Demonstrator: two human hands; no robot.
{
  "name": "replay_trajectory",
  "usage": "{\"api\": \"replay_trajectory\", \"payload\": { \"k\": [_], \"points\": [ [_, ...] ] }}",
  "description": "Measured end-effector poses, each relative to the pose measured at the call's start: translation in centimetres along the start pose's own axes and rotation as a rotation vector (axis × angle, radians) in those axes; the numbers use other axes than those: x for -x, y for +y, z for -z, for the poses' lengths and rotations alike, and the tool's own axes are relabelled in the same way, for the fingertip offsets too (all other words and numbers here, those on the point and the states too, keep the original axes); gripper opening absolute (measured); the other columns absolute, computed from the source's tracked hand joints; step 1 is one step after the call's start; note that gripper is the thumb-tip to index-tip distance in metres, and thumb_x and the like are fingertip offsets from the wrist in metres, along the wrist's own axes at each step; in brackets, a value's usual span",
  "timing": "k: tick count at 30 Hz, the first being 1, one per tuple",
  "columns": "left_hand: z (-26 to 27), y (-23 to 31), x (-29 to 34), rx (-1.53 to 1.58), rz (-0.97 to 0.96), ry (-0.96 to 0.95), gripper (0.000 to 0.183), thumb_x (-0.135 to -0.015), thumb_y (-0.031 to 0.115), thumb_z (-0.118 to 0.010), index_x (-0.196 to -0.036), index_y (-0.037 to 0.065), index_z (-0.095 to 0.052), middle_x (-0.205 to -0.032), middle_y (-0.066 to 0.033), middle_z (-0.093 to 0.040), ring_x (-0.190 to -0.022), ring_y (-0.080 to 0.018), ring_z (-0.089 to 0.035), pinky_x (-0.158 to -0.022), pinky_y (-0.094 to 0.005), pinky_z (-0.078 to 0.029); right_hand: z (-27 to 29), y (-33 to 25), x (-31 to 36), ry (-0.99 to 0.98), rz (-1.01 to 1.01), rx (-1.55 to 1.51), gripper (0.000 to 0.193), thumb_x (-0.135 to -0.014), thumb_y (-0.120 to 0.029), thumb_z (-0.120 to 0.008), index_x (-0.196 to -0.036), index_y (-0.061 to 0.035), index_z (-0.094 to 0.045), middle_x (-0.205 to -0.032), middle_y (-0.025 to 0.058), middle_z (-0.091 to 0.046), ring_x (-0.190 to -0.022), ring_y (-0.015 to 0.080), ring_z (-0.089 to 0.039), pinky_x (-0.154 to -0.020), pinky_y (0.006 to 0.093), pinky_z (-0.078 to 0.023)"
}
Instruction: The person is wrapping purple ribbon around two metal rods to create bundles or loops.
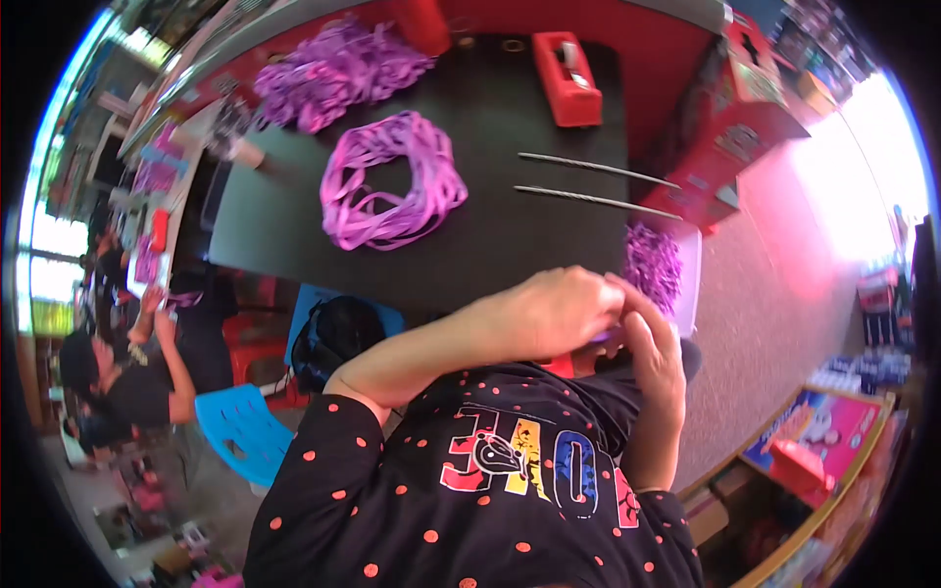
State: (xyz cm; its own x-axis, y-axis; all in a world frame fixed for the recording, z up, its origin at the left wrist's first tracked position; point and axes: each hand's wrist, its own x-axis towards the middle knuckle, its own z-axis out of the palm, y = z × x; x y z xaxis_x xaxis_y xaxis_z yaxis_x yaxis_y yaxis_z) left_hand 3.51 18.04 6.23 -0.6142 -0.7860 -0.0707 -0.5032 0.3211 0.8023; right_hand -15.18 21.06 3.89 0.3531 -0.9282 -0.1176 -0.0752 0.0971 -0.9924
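Above the table's near right corner, my left hand (573, 312) is closed, its fingers meeting those of my right hand (657, 365). My right hand pinches too, thumb and fingertips together. A bit of purple strip shows just under the joined fingers; most of what they hold is hidden. On the dark table (490, 255) lies a loose ring of purple ribbon (446, 176), with a tangled heap of purple ribbon (338, 73) behind it. Two thin metal rods, a far rod (598, 168) and a near rod (598, 200), jut past the table's right edge.
A red tape dispenser (569, 83) stands at the table's back. Beside the right edge is a pale bin (690, 284) holding purple strips (652, 263). Red cartons (740, 127) stand at right. At left are a blue chair (240, 431), a black bag (338, 338) and a seated co-worker (137, 382).
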Motion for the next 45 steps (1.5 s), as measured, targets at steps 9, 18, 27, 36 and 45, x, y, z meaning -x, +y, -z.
{"api": "replay_trajectory", "payload": {
  "k": [9, 18, 27, 36, 45],
  "points": [
    [2.9, -1.6, -14.4, 0.005, -0.149, -0.339, 0.032, -0.092, 0.024, -0.053, -0.106, -0.004, -0.061, -0.091, -0.0117, -0.066, -0.085, -0.0184, -0.062, -0.079, -0.0326, -0.048, 8.5, -0.6, -1.1, 0.495, 0.055, 0.491, 0.020, -0.088, -0.017, -0.063, -0.096, 0.0005, -0.069, -0.073, 0.0060, -0.065, -0.068, 0.0100, -0.059, -0.064, 0.0248, -0.046],
    [3.7, -2.1, -22.8, 0.015, -0.251, -0.408, 0.028, -0.086, 0.025, -0.063, -0.096, -0.001, -0.066, -0.085, -0.0069, -0.066, -0.083, -0.0144, -0.060, -0.079, -0.0287, -0.045, 13.6, 3.0, -5.5, 0.603, 0.007, 0.432, 0.022, -0.084, -0.021, -0.067, -0.092, -0.0004, -0.070, -0.072, 0.0065, -0.066, -0.068, 0.0092, -0.058, -0.063, 0.0253, -0.045],
    [8.0, -6.7, -22.9, -0.315, -0.051, -0.403, 0.030, -0.085, 0.030, -0.060, -0.092, 0.002, -0.067, -0.088, -0.0091, -0.063, -0.086, -0.0197, -0.058, -0.081, -0.0298, -0.044, 10.8, 8.9, -13.7, 0.234, -0.083, -0.457, 0.019, -0.086, -0.019, -0.068, -0.095, -0.0014, -0.066, -0.073, -0.0050, -0.057, -0.058, 0.0013, -0.046, -0.050, 0.0151, -0.034],
    [4.1, -6.7, -17.3, -0.298, -0.094, 0.380, 0.015, -0.079, 0.011, -0.065, -0.091, 0.003, -0.069, -0.099, -0.0119, -0.062, -0.102, -0.0288, -0.057, -0.087, -0.0361, -0.045, 7.0, 11.2, -15.4, 0.282, -0.032, -0.790, 0.014, -0.087, -0.015, -0.067, -0.094, -0.0024, -0.065, -0.074, -0.0003, -0.061, -0.057, 0.0034, -0.049, -0.050, 0.0157, -0.039],
    [2.2, -7.9, -16.0, -0.288, -0.077, 0.411, 0.012, -0.080, 0.013, -0.067, -0.086, 0.003, -0.071, -0.093, -0.0071, -0.065, -0.092, -0.0247, -0.058, -0.081, -0.0360, -0.046, 5.7, 11.4, -15.6, 0.275, -0.025, -0.892, 0.016, -0.088, -0.014, -0.066, -0.098, -0.0019, -0.064, -0.080, 0.0022, -0.064, -0.061, 0.0045, -0.053, -0.054, 0.0159, -0.043]
  ]
}}
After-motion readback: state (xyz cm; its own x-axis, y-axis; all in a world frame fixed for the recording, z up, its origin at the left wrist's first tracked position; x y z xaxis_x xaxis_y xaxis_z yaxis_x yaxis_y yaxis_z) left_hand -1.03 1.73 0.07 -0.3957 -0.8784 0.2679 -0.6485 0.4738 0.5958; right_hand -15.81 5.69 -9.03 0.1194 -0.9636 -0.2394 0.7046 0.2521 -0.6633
